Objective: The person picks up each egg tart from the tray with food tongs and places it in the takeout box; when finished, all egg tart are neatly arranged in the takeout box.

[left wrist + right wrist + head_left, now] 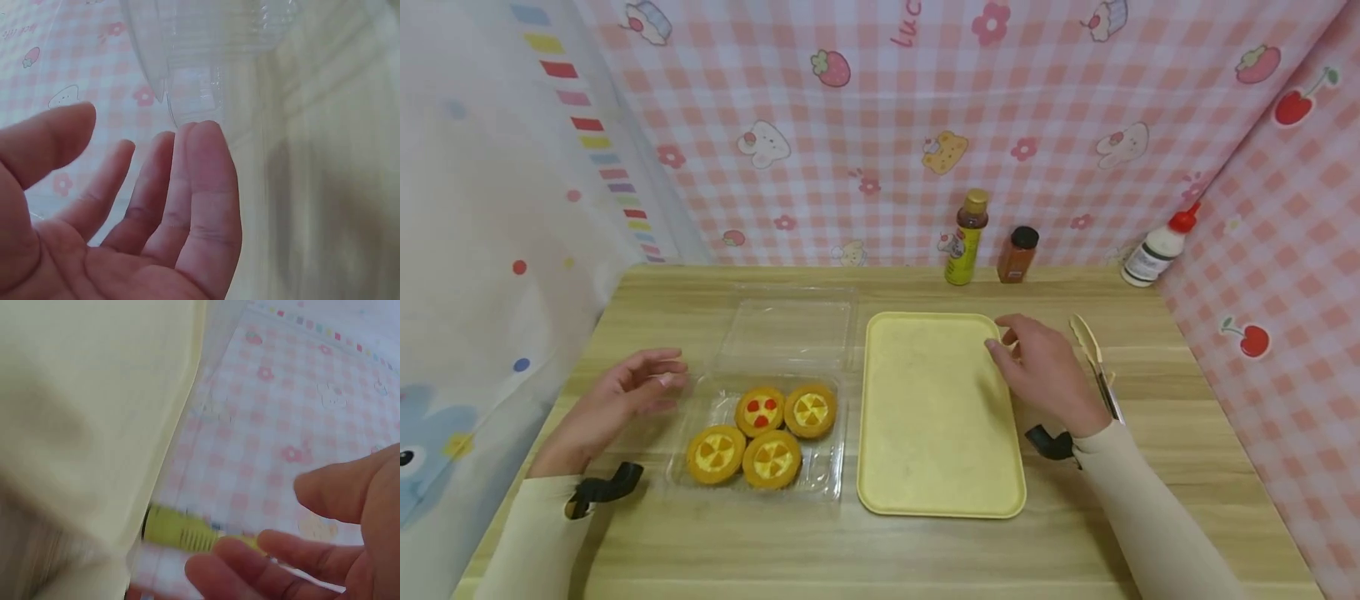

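Note:
My left hand hovers at the left side of a transparent plastic box, fingers loosely bent and holding nothing. In the box sit several egg tarts; one tart has red pieces on top, the others orange wedges. The box's hinged lid lies folded back behind it. To the right is a pale yellow rectangular tray. My right hand is over the tray's far right corner, thumb and fingers apart with nothing between them. The left wrist view shows the left palm and fingers near the plastic box.
Metal tongs lie right of the tray, partly behind the right hand. Along the back stand a yellow-labelled bottle with a gold cap, a black-capped spice jar and a white squeeze bottle with a red nozzle. Patterned cloth hangs behind the table.

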`<state>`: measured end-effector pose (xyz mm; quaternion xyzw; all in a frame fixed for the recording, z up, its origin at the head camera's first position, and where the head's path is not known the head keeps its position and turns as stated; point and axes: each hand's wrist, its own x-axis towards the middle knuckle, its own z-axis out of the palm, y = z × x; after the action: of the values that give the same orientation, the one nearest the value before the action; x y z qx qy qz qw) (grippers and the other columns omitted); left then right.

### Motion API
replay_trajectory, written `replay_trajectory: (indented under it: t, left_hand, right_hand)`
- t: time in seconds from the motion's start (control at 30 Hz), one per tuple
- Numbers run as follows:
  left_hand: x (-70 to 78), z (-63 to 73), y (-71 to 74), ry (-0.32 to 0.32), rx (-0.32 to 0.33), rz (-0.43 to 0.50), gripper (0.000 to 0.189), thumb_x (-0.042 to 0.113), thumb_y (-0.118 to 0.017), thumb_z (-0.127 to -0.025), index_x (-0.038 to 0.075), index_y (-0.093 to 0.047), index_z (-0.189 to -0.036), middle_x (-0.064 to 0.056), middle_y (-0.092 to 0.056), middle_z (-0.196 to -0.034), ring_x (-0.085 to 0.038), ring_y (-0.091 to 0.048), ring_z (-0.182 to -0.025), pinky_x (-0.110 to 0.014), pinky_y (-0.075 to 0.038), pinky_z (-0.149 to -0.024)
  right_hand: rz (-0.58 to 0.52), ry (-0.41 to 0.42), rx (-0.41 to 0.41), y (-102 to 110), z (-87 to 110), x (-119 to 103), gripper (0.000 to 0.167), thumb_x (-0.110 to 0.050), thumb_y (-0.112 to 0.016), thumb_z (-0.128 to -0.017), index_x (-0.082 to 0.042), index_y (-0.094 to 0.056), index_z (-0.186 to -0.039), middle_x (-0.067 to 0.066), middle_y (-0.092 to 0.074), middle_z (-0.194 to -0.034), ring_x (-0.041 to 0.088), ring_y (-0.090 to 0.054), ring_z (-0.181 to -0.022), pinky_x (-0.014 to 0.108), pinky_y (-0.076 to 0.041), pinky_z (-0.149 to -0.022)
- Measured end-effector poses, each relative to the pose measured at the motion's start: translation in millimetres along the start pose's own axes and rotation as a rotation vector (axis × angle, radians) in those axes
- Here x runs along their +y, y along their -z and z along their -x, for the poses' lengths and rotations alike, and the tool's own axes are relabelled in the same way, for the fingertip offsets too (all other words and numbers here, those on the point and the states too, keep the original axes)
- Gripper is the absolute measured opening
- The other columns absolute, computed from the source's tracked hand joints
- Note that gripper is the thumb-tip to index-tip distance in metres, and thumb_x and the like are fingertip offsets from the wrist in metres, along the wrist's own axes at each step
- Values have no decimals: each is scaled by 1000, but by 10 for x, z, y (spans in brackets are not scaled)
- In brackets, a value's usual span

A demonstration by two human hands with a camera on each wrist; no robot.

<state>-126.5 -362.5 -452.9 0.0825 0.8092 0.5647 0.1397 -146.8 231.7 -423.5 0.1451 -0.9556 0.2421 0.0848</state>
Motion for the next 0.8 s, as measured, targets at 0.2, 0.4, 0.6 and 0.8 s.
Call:
replay_trajectory:
  t: [0.2, 0.4, 0.6, 0.8]
  left_hand:
    - [26, -128, 45, 101, 19, 55, 61, 33, -58, -110, 2, -38, -159, 2, -62, -134, -1, -69, -114, -26, -61, -93]
    - [-6, -279, 106, 189, -5, 237, 60, 29, -60, -110, 5, -37, -159, 9, -69, -128, -2, -71, -111, -24, -61, -91]
    - [-63, -393, 125, 193, -51, 402, 38, 15, -55, -111, 11, -47, -149, 8, -75, -118, -7, -73, -104, -24, -61, -86]
    - [-65, -441, 112, 214, -82, 500, 35, 16, -55, -112, 11, -49, -146, 4, -77, -120, -7, -73, -101, -21, -60, -83]
  right_hand:
    - [-136, 36, -40, -262, -312, -269, 41, -28, -64, -106, 2, -66, -134, 19, -75, -109, 31, -74, -92, 51, -60, -84]
    - [-222, 23, -96, -512, -565, -502, 47, -34, -66, -105, -1, -64, -138, 16, -74, -113, 28, -75, -95, 48, -61, -83]
    - [-336, -25, -171, -772, -756, -703, 51, -38, -64, -105, -2, -62, -142, 11, -74, -111, 25, -74, -95, 43, -61, -82]
    - [-492, -127, -267, -986, -837, -913, 61, -41, -65, -104, -3, -53, -150, 8, -74, -111, 24, -74, -92, 39, -59, -78]
